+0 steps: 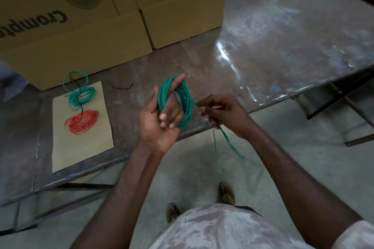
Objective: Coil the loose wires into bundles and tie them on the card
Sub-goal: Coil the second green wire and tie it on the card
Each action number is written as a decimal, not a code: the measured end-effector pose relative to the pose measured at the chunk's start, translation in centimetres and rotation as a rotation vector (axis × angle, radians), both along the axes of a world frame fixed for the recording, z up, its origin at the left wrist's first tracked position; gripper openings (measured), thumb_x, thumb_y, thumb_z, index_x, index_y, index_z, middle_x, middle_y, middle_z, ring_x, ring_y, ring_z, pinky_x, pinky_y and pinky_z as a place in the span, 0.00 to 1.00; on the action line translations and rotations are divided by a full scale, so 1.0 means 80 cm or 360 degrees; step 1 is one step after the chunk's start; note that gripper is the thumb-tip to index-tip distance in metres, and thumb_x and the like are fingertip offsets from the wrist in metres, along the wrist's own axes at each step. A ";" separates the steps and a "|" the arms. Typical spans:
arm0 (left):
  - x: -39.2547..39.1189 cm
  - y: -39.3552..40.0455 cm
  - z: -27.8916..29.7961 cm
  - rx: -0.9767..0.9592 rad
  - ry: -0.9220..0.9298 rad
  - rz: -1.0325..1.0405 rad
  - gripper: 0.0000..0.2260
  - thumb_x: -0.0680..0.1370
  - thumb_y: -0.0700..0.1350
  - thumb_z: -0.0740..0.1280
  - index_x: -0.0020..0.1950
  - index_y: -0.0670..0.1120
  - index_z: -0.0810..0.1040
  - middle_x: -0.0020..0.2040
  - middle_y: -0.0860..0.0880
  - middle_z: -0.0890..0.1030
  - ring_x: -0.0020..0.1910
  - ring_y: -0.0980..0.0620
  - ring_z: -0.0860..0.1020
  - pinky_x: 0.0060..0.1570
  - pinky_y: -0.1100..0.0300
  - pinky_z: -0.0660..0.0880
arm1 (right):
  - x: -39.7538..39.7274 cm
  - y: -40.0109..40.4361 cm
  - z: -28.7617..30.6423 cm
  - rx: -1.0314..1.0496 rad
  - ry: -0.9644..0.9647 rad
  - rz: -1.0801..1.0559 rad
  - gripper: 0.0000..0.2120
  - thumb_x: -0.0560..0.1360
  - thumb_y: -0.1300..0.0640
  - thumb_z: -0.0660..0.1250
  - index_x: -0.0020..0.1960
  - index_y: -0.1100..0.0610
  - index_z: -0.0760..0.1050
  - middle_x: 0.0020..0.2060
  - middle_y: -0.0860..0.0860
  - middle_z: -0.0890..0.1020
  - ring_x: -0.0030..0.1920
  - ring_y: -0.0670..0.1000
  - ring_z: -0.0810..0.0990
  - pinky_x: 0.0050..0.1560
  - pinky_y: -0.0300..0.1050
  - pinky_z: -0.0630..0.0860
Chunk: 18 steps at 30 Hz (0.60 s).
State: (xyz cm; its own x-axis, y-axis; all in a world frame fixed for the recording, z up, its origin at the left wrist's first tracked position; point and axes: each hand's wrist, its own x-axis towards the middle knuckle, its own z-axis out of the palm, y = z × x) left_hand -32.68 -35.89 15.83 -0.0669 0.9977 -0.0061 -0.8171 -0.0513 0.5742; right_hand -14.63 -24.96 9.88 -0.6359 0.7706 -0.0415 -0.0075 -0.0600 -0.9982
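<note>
We hold the green wire [183,103] in front of us, above the near edge of the metal table [273,36]. Most of its length is already wound into a coil that loops around the left hand [162,119]. The index finger of that hand points up through the coil, and the remaining fingers [165,120] curl inward across the palm and trap the lower turns. The right hand [220,113] sits just beside the coil, its fingers closed in a pinch on the free run of the same wire. From that pinch the loose tail [228,141] hangs down past the table edge toward the floor; its lower part is blurred, so we cannot tell how much remains.

The card [85,143] lies flat on the table to our left, well apart from both hands. It carries a green bundle [82,97] and, just below it, a red bundle [82,121]. A thin black tie [78,99] runs across them. A few looser green loops [75,79] extend off the far edge of the card. A spare black tie [119,87] lies on the table near the card's far corner.

We judge the task to be well advanced: two bundles are on the card and the third coil is mostly wound. What remains, in our estimate, is to wind in the hanging tail, slip the coil off the left hand, place it on the bare lower part of the card and tie it there.

Two cardboard boxes [70,26] stand at the far side of the table.
</note>
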 end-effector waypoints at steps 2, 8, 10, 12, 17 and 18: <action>-0.006 0.012 0.008 -0.0061 0.0300 0.0253 0.26 0.90 0.53 0.49 0.79 0.36 0.70 0.26 0.52 0.68 0.21 0.58 0.60 0.24 0.64 0.64 | -0.005 -0.017 0.000 -0.0049 -0.0063 0.0150 0.14 0.79 0.68 0.71 0.63 0.57 0.83 0.38 0.57 0.84 0.29 0.58 0.77 0.29 0.44 0.75; -0.019 0.041 0.013 -0.0160 0.1570 0.0779 0.20 0.91 0.53 0.50 0.68 0.43 0.77 0.34 0.38 0.79 0.28 0.47 0.74 0.31 0.52 0.73 | -0.007 -0.048 0.018 0.0029 -0.0388 0.0927 0.20 0.83 0.62 0.68 0.74 0.51 0.75 0.44 0.60 0.86 0.37 0.63 0.85 0.42 0.51 0.81; -0.026 0.047 0.002 -0.0176 0.2098 0.0752 0.21 0.90 0.55 0.51 0.57 0.42 0.76 0.35 0.43 0.82 0.29 0.47 0.79 0.32 0.45 0.77 | -0.008 -0.049 0.035 0.0107 -0.0406 0.1016 0.22 0.84 0.64 0.66 0.75 0.51 0.74 0.44 0.60 0.86 0.34 0.53 0.81 0.40 0.48 0.80; -0.034 0.048 -0.015 -0.0253 0.2678 0.0597 0.20 0.89 0.58 0.50 0.53 0.46 0.73 0.35 0.48 0.82 0.31 0.50 0.81 0.37 0.44 0.80 | -0.006 -0.041 0.051 0.0330 -0.0492 0.0929 0.21 0.83 0.64 0.66 0.73 0.49 0.76 0.42 0.55 0.87 0.32 0.47 0.79 0.38 0.45 0.79; -0.046 0.020 -0.071 -0.0471 0.2615 -0.0086 0.25 0.88 0.59 0.54 0.42 0.44 0.75 0.27 0.46 0.79 0.27 0.51 0.78 0.37 0.52 0.75 | 0.011 0.002 0.058 0.0962 -0.0742 0.0232 0.15 0.80 0.64 0.68 0.60 0.48 0.85 0.43 0.44 0.86 0.43 0.44 0.84 0.48 0.48 0.82; -0.043 0.013 -0.077 -0.0497 0.2300 -0.0167 0.26 0.88 0.58 0.56 0.42 0.42 0.76 0.25 0.46 0.77 0.23 0.51 0.74 0.34 0.56 0.72 | 0.015 0.009 0.056 0.0995 -0.0726 0.0151 0.12 0.80 0.63 0.69 0.58 0.49 0.85 0.45 0.44 0.87 0.44 0.42 0.84 0.49 0.44 0.81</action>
State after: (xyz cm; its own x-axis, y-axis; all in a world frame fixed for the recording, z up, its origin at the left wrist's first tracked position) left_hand -36.16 -34.82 9.69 -0.1310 0.9691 -0.2088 0.4659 0.2461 0.8499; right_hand -13.40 -24.26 14.39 -0.7248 0.6802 0.1094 0.3889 0.5351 -0.7500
